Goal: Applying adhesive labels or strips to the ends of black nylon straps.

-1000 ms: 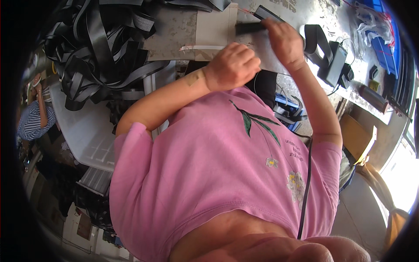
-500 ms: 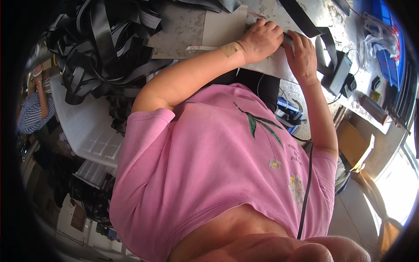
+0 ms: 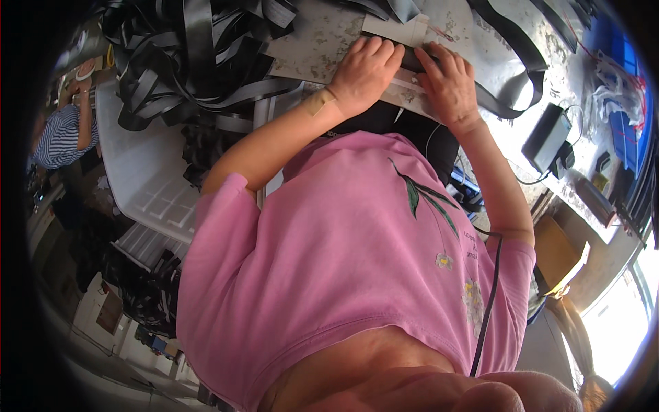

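my left hand point(image 3: 364, 75) lies flat, palm down, fingers spread, on a black strap point(image 3: 416, 58) and a pale strip of card point(image 3: 405, 82) at the near edge of the table point(image 3: 322, 41). my right hand point(image 3: 449, 82) lies flat just beside it, fingertips on the same black strap. neither hand is closed around anything; both only press down. the strap runs between my two hands and most of it is hidden under my fingers.

i think the strap is light and soft. it looks flat and bendy, like a belt, so it should fold and flop if i lift one end. it looks a bit smooth, so it may slide. i would hold it flat from the top like now, or pinch it by its edges close to my fingers. the card strip looks thin and stiffer, and could crease.

the table is grey and worn, with scuffed spots. on my left is a big heap of black straps point(image 3: 185, 62), all tangled. a long black strap point(image 3: 511, 69) loops across the table on my right. further right are a black box point(image 3: 546, 137) with a cord and a blue bin point(image 3: 628, 130). a white plastic tray point(image 3: 147, 172) sits low on my left. another person in a striped shirt point(image 3: 58, 137) is far off to the left. bright light comes in low on the right.
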Demonstrator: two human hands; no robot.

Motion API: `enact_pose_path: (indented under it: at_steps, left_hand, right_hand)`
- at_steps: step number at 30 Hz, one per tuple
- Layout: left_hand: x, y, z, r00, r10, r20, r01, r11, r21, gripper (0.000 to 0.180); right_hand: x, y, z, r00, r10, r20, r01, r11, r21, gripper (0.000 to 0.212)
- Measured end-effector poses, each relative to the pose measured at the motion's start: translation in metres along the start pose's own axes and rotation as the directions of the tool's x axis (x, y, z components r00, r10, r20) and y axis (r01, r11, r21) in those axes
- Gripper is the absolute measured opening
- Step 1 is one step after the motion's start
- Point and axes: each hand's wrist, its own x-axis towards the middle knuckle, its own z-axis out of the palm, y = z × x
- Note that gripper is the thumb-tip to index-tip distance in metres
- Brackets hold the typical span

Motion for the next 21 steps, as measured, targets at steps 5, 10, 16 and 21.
enact_pose_path:
  at_steps: [5, 10, 16, 21]
  left_hand:
    - [-0.023, 0.015, -0.007, 0.977, -0.157, 0.141, 0.170, 0.982, -0.084, 0.057]
    - [-0.027, 0.019, -0.004, 0.970, -0.180, 0.160, 0.199, 0.974, -0.111, 0.062]
    - [-0.025, 0.018, -0.007, 0.967, -0.174, 0.185, 0.196, 0.975, -0.106, 0.062]
    - [-0.022, 0.018, -0.003, 0.971, -0.165, 0.175, 0.179, 0.982, -0.068, 0.062]
  right_hand:
    - [-0.005, -0.004, 0.006, 1.000, 0.019, 0.004, -0.019, 1.000, -0.020, 0.056]
    - [-0.005, 0.001, 0.004, 0.999, 0.012, 0.045, -0.012, 1.000, -0.008, 0.055]
    - [-0.005, 0.004, 0.006, 1.000, -0.004, 0.028, 0.004, 1.000, -0.013, 0.053]
    - [0.005, -0.008, -0.009, 0.996, 0.065, -0.067, -0.060, 0.996, 0.069, 0.045]
